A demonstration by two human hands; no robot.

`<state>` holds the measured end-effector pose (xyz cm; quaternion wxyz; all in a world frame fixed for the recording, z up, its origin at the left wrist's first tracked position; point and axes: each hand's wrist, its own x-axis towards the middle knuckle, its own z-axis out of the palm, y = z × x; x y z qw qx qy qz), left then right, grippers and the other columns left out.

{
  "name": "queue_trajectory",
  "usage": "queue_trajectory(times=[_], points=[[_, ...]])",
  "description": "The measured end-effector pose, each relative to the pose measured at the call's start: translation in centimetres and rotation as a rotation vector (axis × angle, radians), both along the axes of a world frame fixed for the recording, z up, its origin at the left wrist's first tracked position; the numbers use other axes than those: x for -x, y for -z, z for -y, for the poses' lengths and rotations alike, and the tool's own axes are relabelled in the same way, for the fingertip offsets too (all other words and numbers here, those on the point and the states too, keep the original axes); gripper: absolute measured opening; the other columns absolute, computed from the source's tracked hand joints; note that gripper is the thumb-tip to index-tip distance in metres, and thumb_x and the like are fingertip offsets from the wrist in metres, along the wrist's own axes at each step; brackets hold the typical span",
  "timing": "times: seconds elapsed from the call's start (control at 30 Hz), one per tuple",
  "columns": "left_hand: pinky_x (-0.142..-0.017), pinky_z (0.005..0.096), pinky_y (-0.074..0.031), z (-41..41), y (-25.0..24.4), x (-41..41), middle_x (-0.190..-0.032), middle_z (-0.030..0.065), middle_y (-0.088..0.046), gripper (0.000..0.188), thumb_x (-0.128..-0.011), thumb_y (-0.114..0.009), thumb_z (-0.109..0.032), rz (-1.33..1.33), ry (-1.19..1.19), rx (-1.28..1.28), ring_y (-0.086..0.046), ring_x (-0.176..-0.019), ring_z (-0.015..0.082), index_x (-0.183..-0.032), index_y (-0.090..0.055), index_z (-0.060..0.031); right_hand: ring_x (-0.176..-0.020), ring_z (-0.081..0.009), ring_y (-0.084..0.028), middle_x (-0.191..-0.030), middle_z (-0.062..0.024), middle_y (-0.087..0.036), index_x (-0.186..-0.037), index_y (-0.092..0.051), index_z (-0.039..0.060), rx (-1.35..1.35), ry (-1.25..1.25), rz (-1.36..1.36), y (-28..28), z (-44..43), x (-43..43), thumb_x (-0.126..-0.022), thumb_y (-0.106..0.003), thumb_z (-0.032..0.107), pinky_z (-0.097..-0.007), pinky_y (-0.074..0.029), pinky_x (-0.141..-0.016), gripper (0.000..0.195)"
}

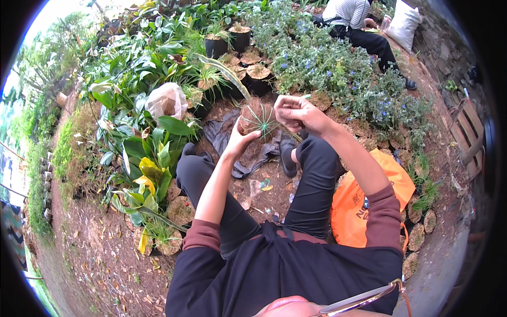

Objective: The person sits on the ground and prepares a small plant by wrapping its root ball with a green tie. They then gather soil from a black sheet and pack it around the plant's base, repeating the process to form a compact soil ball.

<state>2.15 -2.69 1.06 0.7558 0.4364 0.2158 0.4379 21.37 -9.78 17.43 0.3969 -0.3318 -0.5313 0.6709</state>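
Note:
My left hand holds the lower left side of a ball of brown fibre, its thumb on the near side. Green string is wound round the ball, its strands crossing at one point. From the ball's far side a long variegated leaf sticks out to the upper left. My right hand is raised close to the ball's right side with its fingers curled together; a small pale green piece shows at its top. Whether string runs to these fingers is unclear. Beneath the ball, dark plastic sheeting with loose fibre lies on the soil.
Leafy plants and a translucent plastic bag stand to the left. Black pots are ahead, blue-flowered plants to the right. An orange bag lies beside my right leg. Another person sits at the upper right by a white sack.

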Motion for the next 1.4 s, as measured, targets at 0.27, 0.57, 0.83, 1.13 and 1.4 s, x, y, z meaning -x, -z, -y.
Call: queue_trajectory(times=[0.27, 0.57, 0.83, 1.13, 1.4], points=[[-0.092, 0.0316, -0.043, 0.1, -0.6, 0.3, -0.117, 0.0058, -0.054, 0.071, -0.066, -0.074, 0.001, -0.013, -0.003, -0.002, -0.053, -0.107, 0.018, -0.128, -0.04, -0.005, -0.047, -0.0006, -0.03, -0.061, 0.0072, -0.041, -0.082, -0.051, 0.0069, 0.044, -0.022, 0.519, 0.0, 0.9, -2.2, -0.088, -0.054, 0.01, -0.0196, -0.022, -0.04, 0.007], [-0.098, 0.0322, -0.039, 0.6, -0.9, -0.3, -0.123, 0.006, -0.052, 0.08, -0.062, -0.078, -0.004, -0.04, 0.129, -0.092, -0.051, -0.111, 0.0173, -0.132, -0.038, -0.0042, -0.064, -0.0095, -0.043, -0.065, -0.0038, -0.049, -0.081, -0.052, -0.001, -0.479, 0.318, 0.728, 2.5, -3.9, -2.5, -0.081, -0.052, 0.007, -0.0275, -0.038, -0.059, 0.008], [-0.102, 0.0323, -0.034, 1.1, -0.1, -0.6, -0.13, 0.0073, -0.046, 0.089, -0.063, -0.078, -0.009, -0.086, 0.134, -0.082, -0.045, -0.119, 0.0181, -0.137, -0.029, -0.0049, -0.063, -0.0091, -0.042, -0.065, -0.0026, -0.05, -0.08, -0.051, -0.0012, -0.516, 0.36, 0.57, 3.7, -7.2, -0.6, -0.081, -0.052, 0.005, -0.0275, -0.039, -0.06, 0.007], [-0.104, 0.0342, -0.031, 1.1, -0.3, -0.7, -0.135, 0.0078, -0.04, 0.099, -0.062, -0.08, -0.007, -0.075, 0.154, -0.151, -0.04, -0.124, 0.0189, -0.141, -0.02, -0.0056, -0.06, -0.0098, -0.051, -0.065, -0.0021, -0.054, -0.081, -0.051, 0.0013, -0.353, 0.302, 0.581, 3.8, -7.1, -2.6, -0.087, -0.048, 0.005, -0.0269, -0.041, -0.058, 0.007], [-0.107, 0.0353, -0.027, 1.6, -0.9, 0.0, -0.14, 0.0077, -0.035, 0.105, -0.062, -0.078, -0.002, -0.023, 0.199, -0.087, -0.035, -0.127, 0.0196, -0.144, -0.012, -0.0082, -0.066, -0.0177, -0.052, -0.071, -0.0091, -0.059, -0.09, -0.054, -0.0007, -0.612, 0.446, 0.784, 4.4, -7.4, -3.7, -0.086, -0.05, 0.007, -0.0308, -0.043, -0.064, 0.009]])
